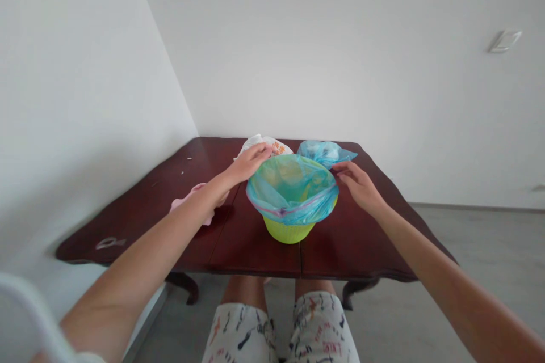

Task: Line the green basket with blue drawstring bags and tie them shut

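A yellow-green bin (289, 231) stands upright on the dark red wooden table, lined with a translucent blue bag (310, 210) folded over its rim. My left hand (252, 162) is at the bin's back left rim, its fingers apart over the edge of the liner. At the right rim is my right hand (356, 181), fingers spread, the tips close to the liner; whether they touch it I cannot tell. Behind the bin sit a white plastic bag (281, 146) with orange print and a tied blue bag (321, 151) with something pale inside.
The table (255, 255) has its back edge along the wall. A pink cloth (193, 195) lies partly behind my left forearm. A small whitish item (109, 243) is near the front left edge, with tiny scraps farther back.
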{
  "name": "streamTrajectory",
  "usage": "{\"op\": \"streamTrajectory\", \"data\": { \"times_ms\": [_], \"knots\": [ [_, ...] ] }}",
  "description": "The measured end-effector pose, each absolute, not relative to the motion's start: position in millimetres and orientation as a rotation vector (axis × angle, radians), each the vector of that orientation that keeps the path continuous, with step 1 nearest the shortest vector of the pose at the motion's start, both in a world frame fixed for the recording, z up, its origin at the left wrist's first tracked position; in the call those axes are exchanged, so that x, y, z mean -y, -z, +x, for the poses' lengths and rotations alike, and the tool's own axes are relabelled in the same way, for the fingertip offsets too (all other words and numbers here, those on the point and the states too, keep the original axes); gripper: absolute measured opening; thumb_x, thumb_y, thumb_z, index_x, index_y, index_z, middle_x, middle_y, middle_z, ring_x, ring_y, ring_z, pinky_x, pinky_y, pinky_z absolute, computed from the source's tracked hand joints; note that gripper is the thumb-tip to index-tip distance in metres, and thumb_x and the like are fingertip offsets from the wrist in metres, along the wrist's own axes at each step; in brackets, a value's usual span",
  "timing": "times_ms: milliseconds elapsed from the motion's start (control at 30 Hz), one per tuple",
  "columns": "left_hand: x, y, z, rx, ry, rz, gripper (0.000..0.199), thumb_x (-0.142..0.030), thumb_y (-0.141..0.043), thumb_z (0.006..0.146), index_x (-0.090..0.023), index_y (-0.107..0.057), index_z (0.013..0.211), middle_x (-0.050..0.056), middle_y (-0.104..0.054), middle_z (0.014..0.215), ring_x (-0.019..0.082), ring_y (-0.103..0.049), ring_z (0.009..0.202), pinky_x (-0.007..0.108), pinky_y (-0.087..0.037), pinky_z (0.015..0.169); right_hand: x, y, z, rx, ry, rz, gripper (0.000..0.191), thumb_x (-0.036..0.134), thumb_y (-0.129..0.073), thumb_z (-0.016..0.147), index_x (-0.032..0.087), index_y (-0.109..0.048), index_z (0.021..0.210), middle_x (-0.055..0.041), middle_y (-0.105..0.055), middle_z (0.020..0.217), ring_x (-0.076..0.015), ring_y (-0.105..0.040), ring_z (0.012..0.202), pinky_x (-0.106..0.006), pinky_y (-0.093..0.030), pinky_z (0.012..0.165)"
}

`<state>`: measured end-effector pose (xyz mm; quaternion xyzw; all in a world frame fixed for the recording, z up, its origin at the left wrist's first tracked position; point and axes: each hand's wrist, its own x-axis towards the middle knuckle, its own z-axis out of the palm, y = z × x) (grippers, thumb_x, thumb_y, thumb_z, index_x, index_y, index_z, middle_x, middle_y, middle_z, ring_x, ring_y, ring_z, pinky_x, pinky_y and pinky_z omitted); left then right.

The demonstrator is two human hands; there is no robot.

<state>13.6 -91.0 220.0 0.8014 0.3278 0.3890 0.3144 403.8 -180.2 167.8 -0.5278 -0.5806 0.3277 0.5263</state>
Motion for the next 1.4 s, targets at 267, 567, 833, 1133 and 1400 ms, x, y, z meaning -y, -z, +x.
{"op": "streamTrajectory", "data": {
  "times_ms": [267, 567, 833, 1133, 1400],
  "knots": [
    [211, -205, -24, -0.573, -0.929, 2.704, 0.023, -0.046, -0.084, 0.114, -0.032, -0.082, 0.133, 0.008, -0.088, 0.140, 0.029, -0.082, 0.132, 0.051, -0.061, 0.121, 252, -185, 406, 2.159, -0.288, -1.014, 0.053, 0.018, -0.059, 0.116, 0.041, -0.076, 0.161, -0.0127, -0.069, 0.153, -0.0347, -0.067, 0.147, -0.061, -0.059, 0.128],
    [230, -171, -5, -0.609, -1.291, 2.947, 0.014, -0.020, -0.074, 0.118, -0.032, -0.080, 0.122, 0.003, -0.086, 0.115, 0.021, -0.081, 0.104, 0.040, -0.062, 0.099, 245, -200, 397, 2.228, -0.070, -1.002, 0.034, 0.008, -0.069, 0.096, 0.031, -0.076, 0.121, -0.0101, -0.072, 0.127, -0.0335, -0.069, 0.118, -0.053, -0.060, 0.105],
    [234, -152, -3, -0.710, -1.373, 3.099, 0.017, -0.014, -0.077, 0.115, -0.030, -0.077, 0.116, 0.000, -0.083, 0.102, 0.023, -0.074, 0.095, 0.044, -0.055, 0.093, 259, -167, 402, 2.220, 0.359, -1.061, 0.014, 0.015, -0.069, 0.111, 0.028, -0.073, 0.110, -0.0098, -0.080, 0.118, -0.0312, -0.072, 0.105, -0.048, -0.054, 0.093],
    [234, -185, -10, -0.768, -1.230, 2.937, 0.015, -0.037, -0.071, 0.117, -0.030, -0.079, 0.127, 0.006, -0.086, 0.117, 0.029, -0.078, 0.105, 0.049, -0.055, 0.097, 272, -146, 399, 2.323, 0.437, -1.040, 0.019, 0.024, -0.070, 0.115, 0.030, -0.082, 0.128, -0.0091, -0.087, 0.123, -0.0314, -0.076, 0.110, -0.051, -0.054, 0.105],
    [154, -245, 15, -0.661, -0.294, 2.569, 0.020, -0.053, -0.085, 0.105, -0.036, -0.094, 0.112, 0.003, -0.094, 0.119, 0.030, -0.085, 0.106, 0.041, -0.059, 0.098, 269, -161, 390, 2.540, 0.388, -1.022, 0.017, 0.026, -0.070, 0.117, 0.028, -0.086, 0.117, -0.0098, -0.079, 0.110, -0.0320, -0.073, 0.109, -0.051, -0.052, 0.102]
  ]
}}
